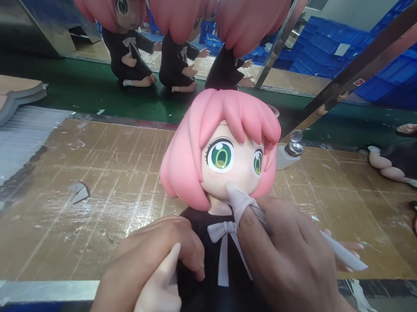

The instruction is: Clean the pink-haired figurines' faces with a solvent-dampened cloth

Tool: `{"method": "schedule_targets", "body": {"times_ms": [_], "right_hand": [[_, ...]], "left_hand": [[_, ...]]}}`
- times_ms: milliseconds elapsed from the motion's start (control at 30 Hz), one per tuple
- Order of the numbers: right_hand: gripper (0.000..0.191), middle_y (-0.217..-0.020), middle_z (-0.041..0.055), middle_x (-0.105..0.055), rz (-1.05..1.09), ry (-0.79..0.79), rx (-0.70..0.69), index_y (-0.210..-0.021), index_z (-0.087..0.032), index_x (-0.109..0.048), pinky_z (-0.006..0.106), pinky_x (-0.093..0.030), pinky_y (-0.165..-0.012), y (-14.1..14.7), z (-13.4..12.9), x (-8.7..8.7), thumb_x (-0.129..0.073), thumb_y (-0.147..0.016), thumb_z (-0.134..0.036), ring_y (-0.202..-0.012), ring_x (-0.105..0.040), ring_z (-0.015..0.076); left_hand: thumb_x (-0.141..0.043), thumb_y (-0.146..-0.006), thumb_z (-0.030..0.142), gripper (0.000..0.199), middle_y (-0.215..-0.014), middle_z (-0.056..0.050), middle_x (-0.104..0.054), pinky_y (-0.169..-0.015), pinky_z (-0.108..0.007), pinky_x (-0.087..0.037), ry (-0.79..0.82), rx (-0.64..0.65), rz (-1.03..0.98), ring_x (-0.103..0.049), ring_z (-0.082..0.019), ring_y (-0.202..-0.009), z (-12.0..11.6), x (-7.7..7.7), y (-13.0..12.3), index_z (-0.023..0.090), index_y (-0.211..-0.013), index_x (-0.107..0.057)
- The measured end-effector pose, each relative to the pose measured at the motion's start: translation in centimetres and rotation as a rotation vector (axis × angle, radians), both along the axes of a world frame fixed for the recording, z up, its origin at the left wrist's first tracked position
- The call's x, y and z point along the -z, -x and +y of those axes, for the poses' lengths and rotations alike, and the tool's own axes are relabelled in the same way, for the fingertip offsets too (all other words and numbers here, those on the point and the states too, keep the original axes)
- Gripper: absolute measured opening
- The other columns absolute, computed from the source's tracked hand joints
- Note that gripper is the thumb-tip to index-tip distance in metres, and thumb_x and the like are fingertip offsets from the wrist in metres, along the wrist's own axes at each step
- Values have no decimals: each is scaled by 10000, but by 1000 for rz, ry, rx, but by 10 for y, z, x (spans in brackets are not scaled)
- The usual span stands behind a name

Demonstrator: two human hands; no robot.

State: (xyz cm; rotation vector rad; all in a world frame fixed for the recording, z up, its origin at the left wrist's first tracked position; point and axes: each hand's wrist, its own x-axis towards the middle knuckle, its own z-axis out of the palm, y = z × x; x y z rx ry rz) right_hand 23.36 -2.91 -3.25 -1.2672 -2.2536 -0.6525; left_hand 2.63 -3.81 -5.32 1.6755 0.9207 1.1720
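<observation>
A large figure with pink hair [183,159], green eyes and a black dress faces me, slightly turned to the right. My left hand [150,253] is curled around its shoulder and upper arm, and the figure's pale hand [162,291] juts up in front of my wrist. My right hand [291,244] grips a white cloth [243,204] wound over a fingertip, which touches the figure's cheek near the mouth. The cloth's loose end sticks out to the right, beside the figure's other hand. A white bow [225,236] lies on its chest between my hands.
Behind the figure stands a white bottle with a metal flip lid [294,146]. Several similar figures [132,54] kneel on the green surface [79,91] beyond the cardboard-covered bench [124,170]. Metal posts, blue crates [326,45], more figures at right and foam sheets [14,90] surround it.
</observation>
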Motion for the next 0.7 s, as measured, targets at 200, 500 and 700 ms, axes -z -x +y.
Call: {"method": "schedule_targets", "body": {"times_ms": [200, 500, 700], "right_hand": [[200, -717, 63, -517, -1, -12, 7, -1061, -109, -661, 352, -261, -616, -1, 0, -2, -493, -975, -41, -671, -385, 209], [224, -688, 71, -513, -23, 4, 12, -880, -145, -641, 356, -260, -614, -5, -2, -2, -469, -988, -49, -661, -360, 212], [198, -687, 67, -521, -41, -15, 14, -859, -152, -619, 356, -264, -610, -6, -3, -2, -495, -993, -76, -661, -385, 208]], "left_hand": [[-542, -936, 457, 203, -701, 10, -635, -843, -415, -484, 91, 37, -97, -575, -186, -594, -2, 1, -3, 277, -878, -616], [-521, -956, 492, 332, -598, 0, -550, -539, -326, -382, 74, -70, -124, -499, -160, -517, -5, -5, -15, 238, -748, -568], [-404, -1048, 480, 387, -674, -4, -586, -550, -276, -414, 35, -56, -104, -559, -137, -601, 0, -10, -10, 230, -819, -592]]}}
